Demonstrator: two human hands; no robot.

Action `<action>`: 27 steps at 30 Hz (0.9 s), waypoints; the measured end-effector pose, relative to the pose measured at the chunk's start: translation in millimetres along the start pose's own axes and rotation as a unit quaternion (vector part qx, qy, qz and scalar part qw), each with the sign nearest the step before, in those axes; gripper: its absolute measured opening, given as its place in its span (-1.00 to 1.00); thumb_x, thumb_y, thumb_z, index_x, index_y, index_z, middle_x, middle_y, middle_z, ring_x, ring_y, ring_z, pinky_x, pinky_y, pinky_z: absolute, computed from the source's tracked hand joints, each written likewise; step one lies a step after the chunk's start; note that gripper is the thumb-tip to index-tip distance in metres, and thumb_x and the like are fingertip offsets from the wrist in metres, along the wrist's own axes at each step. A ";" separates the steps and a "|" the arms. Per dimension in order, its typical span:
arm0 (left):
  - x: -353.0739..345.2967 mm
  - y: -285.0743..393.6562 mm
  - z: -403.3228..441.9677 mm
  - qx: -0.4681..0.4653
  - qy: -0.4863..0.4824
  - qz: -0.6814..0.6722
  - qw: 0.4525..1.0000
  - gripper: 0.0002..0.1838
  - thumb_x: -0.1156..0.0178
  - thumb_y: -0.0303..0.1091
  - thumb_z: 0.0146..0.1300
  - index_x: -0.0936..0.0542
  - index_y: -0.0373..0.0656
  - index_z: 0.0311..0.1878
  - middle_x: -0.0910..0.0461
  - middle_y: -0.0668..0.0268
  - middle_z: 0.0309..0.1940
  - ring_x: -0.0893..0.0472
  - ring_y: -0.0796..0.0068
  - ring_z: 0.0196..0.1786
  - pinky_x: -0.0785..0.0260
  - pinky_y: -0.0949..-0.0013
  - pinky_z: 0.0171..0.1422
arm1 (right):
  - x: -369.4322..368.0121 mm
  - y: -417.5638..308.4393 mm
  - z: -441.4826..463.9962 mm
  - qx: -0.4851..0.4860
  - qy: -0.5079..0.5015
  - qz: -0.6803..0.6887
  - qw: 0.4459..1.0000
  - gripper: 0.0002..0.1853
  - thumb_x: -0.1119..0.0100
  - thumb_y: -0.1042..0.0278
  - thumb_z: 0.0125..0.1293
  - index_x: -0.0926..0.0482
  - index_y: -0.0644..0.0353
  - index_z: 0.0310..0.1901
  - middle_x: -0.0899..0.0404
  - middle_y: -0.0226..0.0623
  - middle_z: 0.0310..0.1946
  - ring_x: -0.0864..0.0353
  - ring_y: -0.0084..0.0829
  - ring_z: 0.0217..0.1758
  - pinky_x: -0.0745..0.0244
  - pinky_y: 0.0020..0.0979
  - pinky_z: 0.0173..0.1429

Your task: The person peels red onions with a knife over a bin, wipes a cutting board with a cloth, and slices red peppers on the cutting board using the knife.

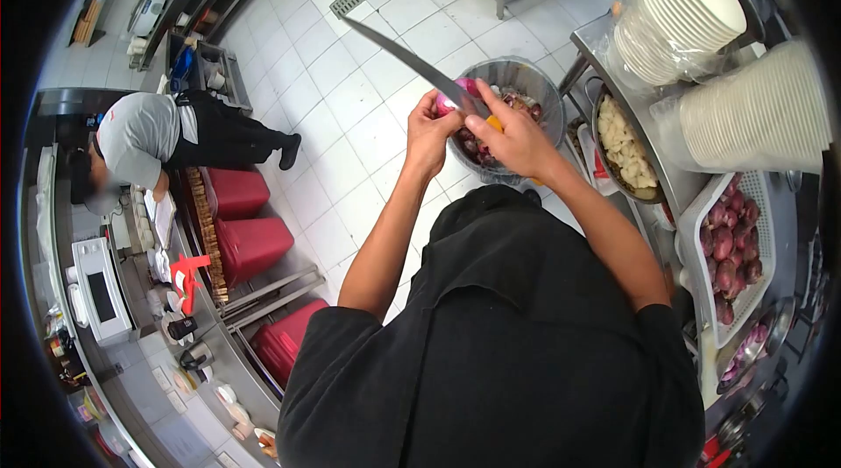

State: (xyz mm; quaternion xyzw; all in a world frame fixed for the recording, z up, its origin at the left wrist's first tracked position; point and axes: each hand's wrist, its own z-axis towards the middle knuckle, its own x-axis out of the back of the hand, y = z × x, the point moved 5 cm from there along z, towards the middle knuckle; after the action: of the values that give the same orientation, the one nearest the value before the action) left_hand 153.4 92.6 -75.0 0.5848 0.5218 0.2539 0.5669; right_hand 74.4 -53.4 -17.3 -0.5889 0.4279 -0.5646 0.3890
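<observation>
In my left hand (427, 137) is a red onion (448, 101), with the fingers wrapped around its left side. My right hand (512, 131) grips a large knife (412, 59) by its yellow handle (495, 123). The long blade points up and to the left, and its base lies against or just over the onion. Both hands are above a grey bin (530, 80) lined with plastic, which holds dark onion skins and scraps.
Onions fill a white crate (763, 251) at right, near a bowl of cut onion (747, 352). A pan of pale pieces (625, 148) and stacked white containers (679, 8) stand closer to the bin. A co-worker (144, 140) leans over the left counter, beside red bins (254, 245).
</observation>
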 end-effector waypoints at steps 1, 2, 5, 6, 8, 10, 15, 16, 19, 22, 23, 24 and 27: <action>-2.6 0.6 -0.2 0.000 -0.010 0.013 1.000 -0.63 -0.29 -0.64 0.14 -0.54 -0.27 0.05 -0.63 0.37 -0.26 -0.61 0.61 -0.26 -0.56 0.43 -0.04 | -0.4 -1.7 -1.3 -0.003 -0.003 -0.003 1.000 -0.20 -0.08 -0.09 0.44 -0.17 0.39 0.47 -0.66 0.13 -0.35 -0.71 0.00 -0.19 -0.52 -0.19 -0.03; -4.8 -0.8 -1.8 -0.003 0.011 0.015 1.000 -0.70 -0.26 -0.65 0.14 -0.58 -0.24 -0.03 -0.60 0.43 -0.32 -0.56 0.66 -0.31 -0.51 0.49 -0.13 | -0.6 -2.9 -2.1 -0.005 -0.007 -0.007 1.000 -0.21 -0.07 -0.09 0.44 -0.17 0.38 0.46 -0.65 0.15 -0.35 -0.71 0.01 -0.19 -0.52 -0.19 -0.05; -11.9 7.1 -7.1 -0.029 0.022 0.052 0.998 -0.69 -0.28 -0.66 0.13 -0.57 -0.25 -0.03 -0.60 0.43 -0.32 -0.54 0.68 -0.32 -0.46 0.53 -0.18 | -1.2 -1.2 -3.5 0.007 0.005 -0.012 1.000 -0.23 -0.06 -0.07 0.45 -0.19 0.38 0.46 -0.64 0.18 -0.35 -0.70 0.05 -0.19 -0.51 -0.17 -0.07; -13.0 7.7 -7.7 -0.037 0.025 0.047 0.998 -0.68 -0.27 -0.66 0.12 -0.56 -0.26 -0.03 -0.60 0.41 -0.33 -0.54 0.69 -0.34 -0.46 0.54 -0.21 | -1.7 0.6 -3.8 0.013 0.013 -0.013 1.000 -0.24 -0.05 -0.07 0.45 -0.20 0.38 0.45 -0.64 0.19 -0.35 -0.70 0.06 -0.19 -0.51 -0.17 -0.07; -15.6 8.6 -8.7 -0.055 0.032 0.037 0.997 -0.67 -0.26 -0.66 0.11 -0.52 -0.30 -0.02 -0.61 0.37 -0.34 -0.53 0.69 -0.37 -0.46 0.56 -0.25 | -2.9 3.9 -3.9 0.030 0.026 -0.032 0.999 -0.26 -0.04 -0.06 0.46 -0.21 0.38 0.45 -0.63 0.20 -0.37 -0.70 0.08 -0.21 -0.51 -0.15 -0.08; -14.3 3.7 -8.4 -0.062 0.048 0.044 0.996 -0.65 -0.28 -0.65 0.11 -0.52 -0.31 -0.01 -0.61 0.37 -0.33 -0.54 0.68 -0.36 -0.47 0.55 -0.25 | -3.3 3.0 -4.7 0.041 0.035 -0.041 0.998 -0.28 -0.03 -0.04 0.46 -0.23 0.38 0.44 -0.63 0.20 -0.38 -0.70 0.09 -0.22 -0.52 -0.14 -0.08; -11.8 -5.1 -10.6 -0.058 0.073 0.047 0.995 -0.60 -0.32 -0.64 0.10 -0.51 -0.34 0.04 -0.61 0.34 -0.29 -0.56 0.64 -0.34 -0.48 0.54 -0.23 | -4.2 2.0 -5.0 0.022 0.040 -0.055 0.997 -0.35 -0.01 0.00 0.48 -0.33 0.39 0.38 -0.63 0.18 -0.40 -0.69 0.10 -0.25 -0.53 -0.13 -0.09; -11.2 -6.8 -9.8 -0.059 0.074 0.048 0.994 -0.59 -0.33 -0.64 0.10 -0.51 -0.34 0.05 -0.62 0.32 -0.28 -0.57 0.63 -0.32 -0.49 0.54 -0.22 | -2.8 1.2 -5.0 0.018 0.041 -0.051 0.998 -0.36 -0.01 0.00 0.48 -0.35 0.39 0.36 -0.64 0.17 -0.40 -0.70 0.09 -0.26 -0.53 -0.13 -0.09; -11.1 -9.9 -10.2 -0.030 0.063 0.011 0.998 -0.56 -0.33 -0.65 0.10 -0.50 -0.36 0.08 -0.63 0.28 -0.23 -0.61 0.58 -0.27 -0.52 0.52 -0.16 | -0.1 3.3 -4.5 0.006 0.037 -0.020 0.999 -0.38 -0.03 0.00 0.47 -0.40 0.39 0.33 -0.64 0.09 -0.45 -0.69 -0.02 -0.36 -0.53 -0.16 -0.16; -9.6 -13.8 -13.0 0.006 0.032 -0.034 0.999 -0.54 -0.32 -0.67 0.08 -0.49 -0.38 0.09 -0.63 0.25 -0.19 -0.64 0.53 -0.20 -0.55 0.48 -0.09 | 3.4 8.6 -4.4 -0.037 0.002 0.061 0.997 -0.37 -0.04 -0.03 0.48 -0.41 0.36 0.34 -0.59 -0.13 -0.57 -0.61 -0.31 -0.55 -0.49 -0.27 -0.38; -8.6 -14.6 -13.8 0.015 0.019 -0.046 0.999 -0.54 -0.32 -0.68 0.07 -0.48 -0.38 0.09 -0.63 0.24 -0.18 -0.65 0.52 -0.18 -0.56 0.47 -0.07 | 6.6 8.3 -6.0 -0.070 -0.022 0.096 0.993 -0.36 -0.04 -0.05 0.48 -0.40 0.35 0.35 -0.55 -0.21 -0.60 -0.56 -0.42 -0.60 -0.45 -0.32 -0.46; -8.2 -15.0 -13.9 0.023 0.004 -0.073 0.997 -0.49 -0.27 -0.71 0.07 -0.44 -0.37 0.14 -0.61 0.19 -0.11 -0.67 0.44 -0.12 -0.59 0.42 -0.01 | 8.4 7.6 -7.5 -0.102 -0.045 0.131 0.985 -0.35 -0.04 -0.06 0.49 -0.40 0.33 0.37 -0.51 -0.30 -0.64 -0.50 -0.52 -0.66 -0.41 -0.38 -0.54; 0.5 -10.4 -22.7 0.030 0.006 -0.133 0.991 -0.45 -0.22 -0.76 0.08 -0.39 -0.34 0.19 -0.59 0.13 -0.03 -0.68 0.36 -0.06 -0.61 0.38 0.02 | 28.7 26.8 -3.8 -0.156 0.039 0.130 0.978 -0.37 -0.02 -0.07 0.50 -0.40 0.27 0.39 -0.37 -0.47 -0.67 -0.35 -0.67 -0.72 -0.27 -0.52 -0.67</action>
State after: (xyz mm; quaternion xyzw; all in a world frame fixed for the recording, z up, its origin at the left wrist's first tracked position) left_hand 130.1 100.2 -79.6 0.5254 0.6058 0.1634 0.5747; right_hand 68.8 -89.3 -32.7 -0.5592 0.5984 -0.4583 0.3452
